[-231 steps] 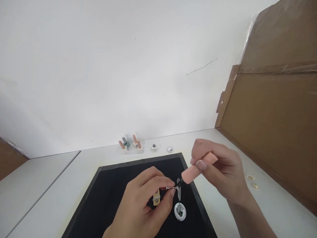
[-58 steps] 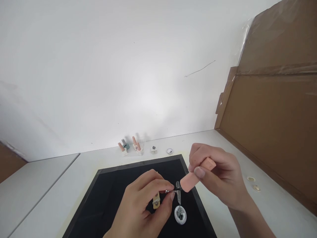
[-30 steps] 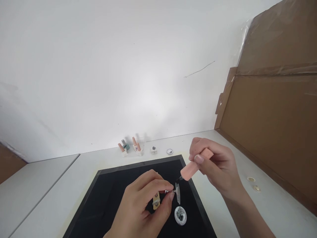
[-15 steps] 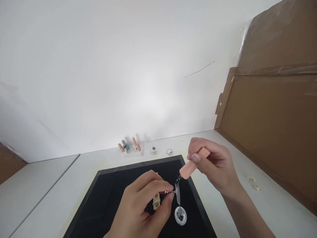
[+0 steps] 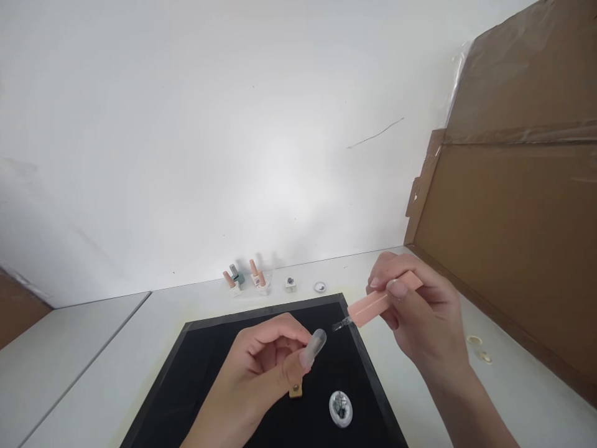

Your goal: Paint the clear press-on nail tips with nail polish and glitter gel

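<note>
A clear false nail (image 5: 314, 346) is pinched between the thumb and fingers of my left hand (image 5: 263, 367), above the black mat. Its broad face is turned up toward me. My right hand (image 5: 422, 320) grips a nail polish brush (image 5: 366, 309) by its pink cap, with the bristles pointing left. The bristle tip is a short way right of the nail, not touching it. Below the nail, an oval white-rimmed dish (image 5: 341, 409) with a dark, shiny middle lies on the mat. A small yellow holder (image 5: 295, 391) is mostly hidden behind my left hand.
The black mat (image 5: 205, 367) lies on a white table. Behind it stand several nail polish bottles (image 5: 236, 289), a small white cube (image 5: 290, 285) and a small round dish (image 5: 319, 287). Two small pale discs (image 5: 485, 358) lie at right, near a cardboard wall (image 5: 508, 249).
My right hand has drawn the brush away from the nail, up and to the right. My left hand has turned the nail from edge-on to face up.
</note>
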`<state>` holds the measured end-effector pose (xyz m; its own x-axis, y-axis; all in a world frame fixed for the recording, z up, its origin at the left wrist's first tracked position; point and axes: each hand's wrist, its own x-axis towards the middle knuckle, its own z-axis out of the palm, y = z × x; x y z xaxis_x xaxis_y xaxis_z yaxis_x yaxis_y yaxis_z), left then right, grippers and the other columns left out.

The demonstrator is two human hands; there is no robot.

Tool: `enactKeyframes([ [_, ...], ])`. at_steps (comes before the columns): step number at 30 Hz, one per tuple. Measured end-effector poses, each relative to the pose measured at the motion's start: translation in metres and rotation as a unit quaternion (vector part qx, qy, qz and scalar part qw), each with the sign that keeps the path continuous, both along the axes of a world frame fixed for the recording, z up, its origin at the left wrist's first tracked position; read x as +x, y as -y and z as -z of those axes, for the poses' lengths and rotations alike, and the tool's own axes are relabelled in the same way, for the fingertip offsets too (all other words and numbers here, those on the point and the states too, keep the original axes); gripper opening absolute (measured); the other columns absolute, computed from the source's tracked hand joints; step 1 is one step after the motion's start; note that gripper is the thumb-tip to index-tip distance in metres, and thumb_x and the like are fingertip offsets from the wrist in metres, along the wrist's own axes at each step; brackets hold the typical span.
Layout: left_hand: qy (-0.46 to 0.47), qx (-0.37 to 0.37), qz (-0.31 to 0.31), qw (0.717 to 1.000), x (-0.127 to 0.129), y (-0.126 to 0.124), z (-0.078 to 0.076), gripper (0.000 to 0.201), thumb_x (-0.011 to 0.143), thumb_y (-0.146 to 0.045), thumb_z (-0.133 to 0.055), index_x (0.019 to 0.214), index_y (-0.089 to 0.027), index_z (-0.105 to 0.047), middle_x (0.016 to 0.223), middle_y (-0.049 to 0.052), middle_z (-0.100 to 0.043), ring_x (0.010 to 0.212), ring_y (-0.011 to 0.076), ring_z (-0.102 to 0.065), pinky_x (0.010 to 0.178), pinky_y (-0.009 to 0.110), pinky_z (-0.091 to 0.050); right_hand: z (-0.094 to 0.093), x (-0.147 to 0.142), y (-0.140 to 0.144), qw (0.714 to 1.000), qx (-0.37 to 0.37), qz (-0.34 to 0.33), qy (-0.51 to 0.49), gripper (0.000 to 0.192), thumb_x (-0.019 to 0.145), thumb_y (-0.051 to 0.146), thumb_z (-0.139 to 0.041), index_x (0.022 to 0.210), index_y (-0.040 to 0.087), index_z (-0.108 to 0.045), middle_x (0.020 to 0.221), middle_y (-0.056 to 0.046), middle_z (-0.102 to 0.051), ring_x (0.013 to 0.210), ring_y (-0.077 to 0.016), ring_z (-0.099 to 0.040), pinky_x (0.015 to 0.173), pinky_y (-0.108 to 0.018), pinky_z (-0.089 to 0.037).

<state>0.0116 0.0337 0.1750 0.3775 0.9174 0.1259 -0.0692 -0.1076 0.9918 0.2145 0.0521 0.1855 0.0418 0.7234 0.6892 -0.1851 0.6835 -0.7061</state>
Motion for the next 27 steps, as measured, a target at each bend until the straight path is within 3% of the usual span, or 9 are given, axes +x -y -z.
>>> enactKeyframes([
  [5, 0.049, -0.083, 0.03, 0.995, 0.003, -0.001, -0.001, 0.02, 0.076, -0.038, -0.079, 0.073, -0.018, -0.075, 0.063, 0.0, -0.059, 0.058, 0.0089, -0.052, 0.053, 0.018, -0.045, 0.0, -0.001, 0.002, 1.0, -0.003, -0.017, -0.004, 0.019, 0.091, 0.041, -0.062, 0.083, 0.025, -0.069, 0.069, 0.001, -0.057, 0.049, -0.0094, -0.034, 0.039, -0.024, -0.023],
  [13, 0.056, -0.093, 0.035, 0.994, 0.013, -0.004, -0.004, 0.018, 0.075, -0.037, -0.08, 0.078, -0.02, -0.077, 0.066, 0.0, -0.063, 0.06, 0.0089, -0.055, 0.054, 0.017, -0.045, -0.001, -0.002, 0.002, 0.994, -0.019, -0.106, 0.001, 0.013, 0.089, 0.038, -0.066, 0.088, 0.025, -0.07, 0.068, 0.003, -0.055, 0.044, -0.0059, -0.029, 0.039, -0.022, -0.023],
  [27, 0.065, -0.117, 0.025, 0.991, 0.006, 0.0, -0.006, 0.02, 0.074, -0.037, -0.08, 0.072, -0.017, -0.075, 0.061, -0.001, -0.06, 0.056, 0.0082, -0.052, 0.053, 0.018, -0.044, 0.0, 0.0, -0.001, 1.0, -0.013, -0.028, 0.005, 0.019, 0.091, 0.037, -0.063, 0.079, 0.023, -0.068, 0.065, 0.001, -0.056, 0.047, -0.0091, -0.036, 0.042, -0.025, -0.028],
])
